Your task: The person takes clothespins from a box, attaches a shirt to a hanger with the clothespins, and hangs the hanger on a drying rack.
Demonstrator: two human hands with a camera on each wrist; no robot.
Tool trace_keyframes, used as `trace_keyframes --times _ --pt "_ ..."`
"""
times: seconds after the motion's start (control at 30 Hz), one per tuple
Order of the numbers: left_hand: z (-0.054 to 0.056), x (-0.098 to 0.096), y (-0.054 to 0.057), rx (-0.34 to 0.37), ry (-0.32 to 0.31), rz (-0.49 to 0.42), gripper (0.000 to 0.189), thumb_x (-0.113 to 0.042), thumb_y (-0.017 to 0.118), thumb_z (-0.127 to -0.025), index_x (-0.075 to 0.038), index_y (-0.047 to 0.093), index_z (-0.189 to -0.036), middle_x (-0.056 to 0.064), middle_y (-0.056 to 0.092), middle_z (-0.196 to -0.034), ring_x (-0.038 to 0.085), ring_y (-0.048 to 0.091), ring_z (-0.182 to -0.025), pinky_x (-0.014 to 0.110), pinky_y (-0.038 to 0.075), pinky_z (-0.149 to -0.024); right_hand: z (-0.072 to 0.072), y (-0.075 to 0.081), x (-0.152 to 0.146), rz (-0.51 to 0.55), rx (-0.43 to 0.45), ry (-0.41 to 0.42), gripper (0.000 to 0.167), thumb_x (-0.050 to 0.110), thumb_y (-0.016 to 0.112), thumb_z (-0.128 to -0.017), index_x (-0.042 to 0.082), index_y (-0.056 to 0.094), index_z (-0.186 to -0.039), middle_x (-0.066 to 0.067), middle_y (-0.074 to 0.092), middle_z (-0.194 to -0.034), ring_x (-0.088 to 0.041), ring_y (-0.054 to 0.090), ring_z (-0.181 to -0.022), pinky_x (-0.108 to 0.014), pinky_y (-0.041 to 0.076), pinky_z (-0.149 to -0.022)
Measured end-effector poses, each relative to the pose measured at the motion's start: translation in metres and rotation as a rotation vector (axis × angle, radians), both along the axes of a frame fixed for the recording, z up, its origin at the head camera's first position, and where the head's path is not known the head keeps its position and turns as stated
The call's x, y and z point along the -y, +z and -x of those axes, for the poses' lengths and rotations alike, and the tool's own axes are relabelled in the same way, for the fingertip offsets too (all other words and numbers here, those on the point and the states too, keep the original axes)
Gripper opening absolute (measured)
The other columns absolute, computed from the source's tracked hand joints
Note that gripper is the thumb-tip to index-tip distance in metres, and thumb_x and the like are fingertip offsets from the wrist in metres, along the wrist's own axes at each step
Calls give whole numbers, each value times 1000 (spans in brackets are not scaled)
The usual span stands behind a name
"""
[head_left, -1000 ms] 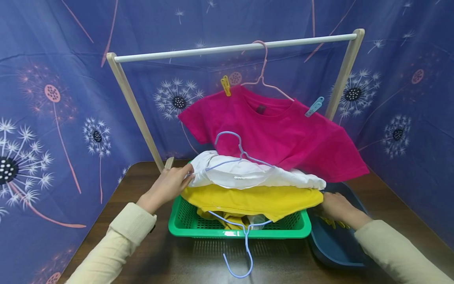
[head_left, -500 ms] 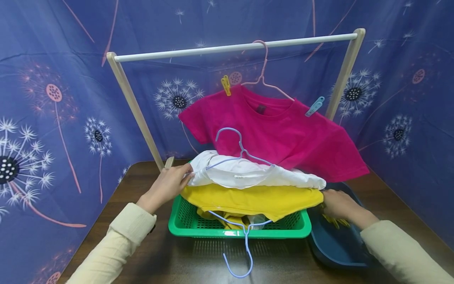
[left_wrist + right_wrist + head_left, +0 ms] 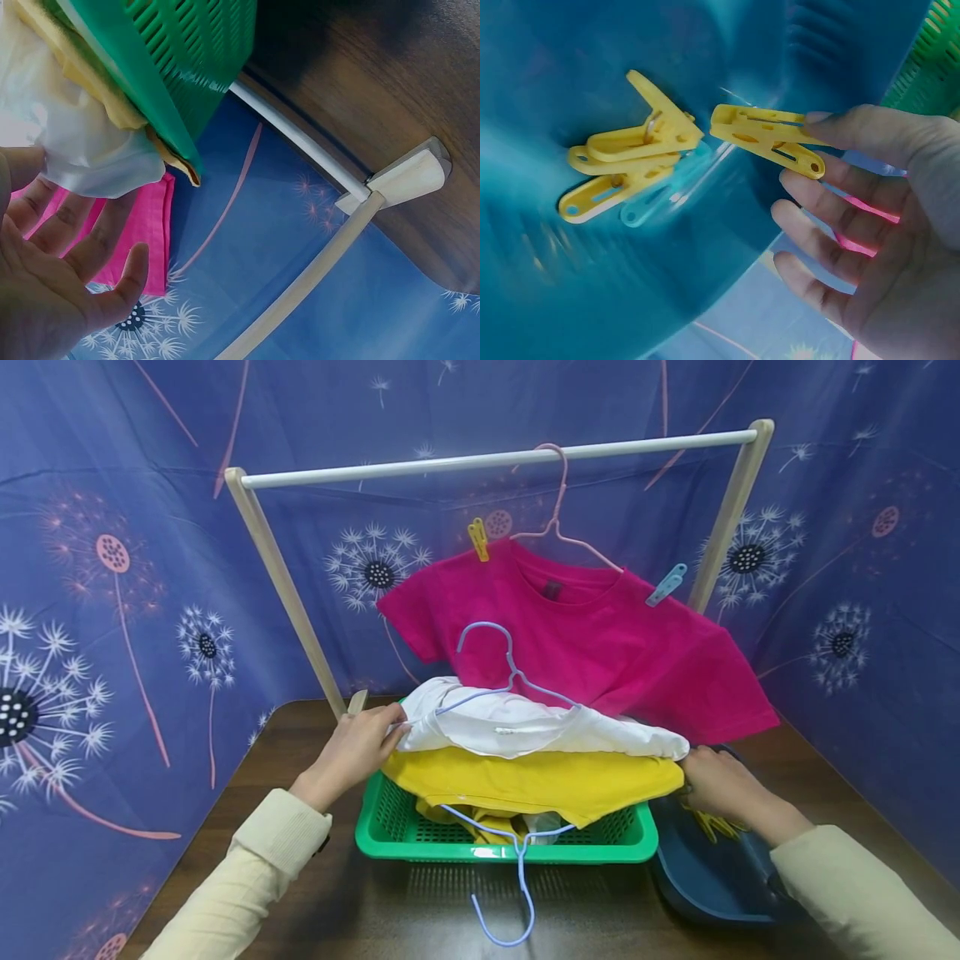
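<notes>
My left hand (image 3: 356, 747) pinches the left shoulder of a white T-shirt (image 3: 517, 733) together with the arm of a lilac hanger (image 3: 513, 670) in its neck. Thumb and fingers lie on either side of the cloth in the left wrist view. My right hand (image 3: 885, 202) holds a yellow clothespin (image 3: 742, 129) between thumb and index finger, its other fingers spread, over a dark blue tub (image 3: 547, 97). Several more yellow clothespins (image 3: 637, 146) and a teal clothespin (image 3: 649, 202) lie in the tub. Under the white shirt spreads a yellow T-shirt (image 3: 525, 783).
A green basket (image 3: 502, 852) bears the shirts, and a second lilac hanger (image 3: 522, 885) hangs over its front rim. Behind it, a magenta T-shirt (image 3: 555, 635) hangs from a white rail (image 3: 420, 468), with a yellow clip (image 3: 477, 539) and a blue clip (image 3: 666, 585) at its shoulders.
My right hand has shifted slightly right and up at the tub. The hook of the hanger in the white shirt has risen a little, while my left hand keeps its place.
</notes>
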State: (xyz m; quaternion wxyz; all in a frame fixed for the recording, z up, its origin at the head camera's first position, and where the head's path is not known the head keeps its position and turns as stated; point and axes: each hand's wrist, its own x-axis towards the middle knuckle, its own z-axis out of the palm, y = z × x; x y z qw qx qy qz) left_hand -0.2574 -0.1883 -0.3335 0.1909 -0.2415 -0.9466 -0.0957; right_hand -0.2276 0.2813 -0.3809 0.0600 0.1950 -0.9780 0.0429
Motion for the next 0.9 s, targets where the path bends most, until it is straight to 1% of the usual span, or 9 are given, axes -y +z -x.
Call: trace_keyframes --times 0.2,0.3,0.37,0.43,0.5,0.57,0.73,0.9 --pt "0 0 0 -15 7 -27 9 -23 58 -90 -14 61 -92 -3 63 -77 10 53 -61 37 39 -59 -2 7 2 -10 -39 -6 29 5 75 -60 18 51 -68 6 50 -64 -19 50 -66 -37 42 -54" --pt "0 0 -1 -14 12 -37 9 -22 58 -89 -14 61 -92 -2 64 -78 11 54 -62 39 40 -61 -4 12 2 -16 -59 -14 27 4 76 -59 16 55 -72 4 53 -67 -20 50 -66 -38 43 -53" --pt "0 0 -1 -13 15 -39 9 -22 58 -89 -14 62 -92 -2 65 -79 11 55 -62 40 41 -62 -4 16 2 -19 -67 -20 26 6 77 -60 13 59 -77 2 55 -69 -20 49 -66 -37 44 -53" --pt "0 0 -1 -13 19 -39 9 -22 59 -89 -14 62 -92 -1 65 -80 12 55 -63 41 42 -62 -5 20 1 -23 -75 -26 29 9 79 -60 9 63 -83 0 57 -72 -21 49 -67 -38 45 -53" --pt "-1 0 -1 -18 20 -37 9 -22 59 -89 -13 62 -92 -1 65 -80 11 54 -62 40 42 -61 -5 24 0 -33 -88 -33 32 9 79 -60 5 63 -88 -3 59 -75 -22 50 -68 -39 47 -54" --pt "0 1 0 -23 22 -37 9 -22 59 -89 -14 62 -91 -1 65 -79 11 53 -60 37 41 -59 -5 30 -1 -38 -104 -38 31 7 77 -61 3 62 -88 -5 60 -76 -23 51 -68 -39 47 -54" --pt "0 2 0 -26 27 -37 10 -23 59 -89 -14 63 -91 -1 65 -79 10 52 -58 32 39 -56 -6 44 -5 7 -128 -49 29 6 75 -61 5 61 -87 -5 59 -77 -23 50 -70 -34 46 -50" --pt "0 3 0 -36 31 -43 10 -23 59 -89 -14 64 -91 0 66 -82 10 53 -58 32 40 -56 -6 59 -5 53 -177 -72 36 8 78 -60 3 63 -92 -9 61 -82 -26 53 -74 -38 50 -52"
